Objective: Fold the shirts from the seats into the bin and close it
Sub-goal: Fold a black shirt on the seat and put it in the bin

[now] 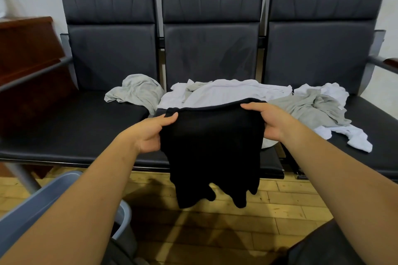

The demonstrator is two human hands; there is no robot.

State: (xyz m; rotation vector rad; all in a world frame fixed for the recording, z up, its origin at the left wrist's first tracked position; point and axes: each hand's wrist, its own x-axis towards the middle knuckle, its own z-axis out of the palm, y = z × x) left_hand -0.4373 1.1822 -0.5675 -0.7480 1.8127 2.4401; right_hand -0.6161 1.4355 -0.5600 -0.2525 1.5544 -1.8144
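A black shirt [212, 148] hangs folded in the air in front of the middle seat, its lower edge dangling over the floor. My left hand [150, 133] grips its left side with the thumb on top. My right hand [271, 121] grips its right side. On the row of dark seats [64, 127] lie a light grey shirt [137, 90] at the left, a white shirt [221, 92] in the middle, and a grey shirt [312, 107] over a white one [357, 140] at the right. The blue-grey bin [53, 196] stands at lower left, partly hidden by my left arm.
Wooden floor [290, 204] stretches in front of the seats. A dark wooden cabinet [28, 49] stands left of the seats. Metal armrests [379, 62] flank the row. Dark cloth shows at the bottom right corner.
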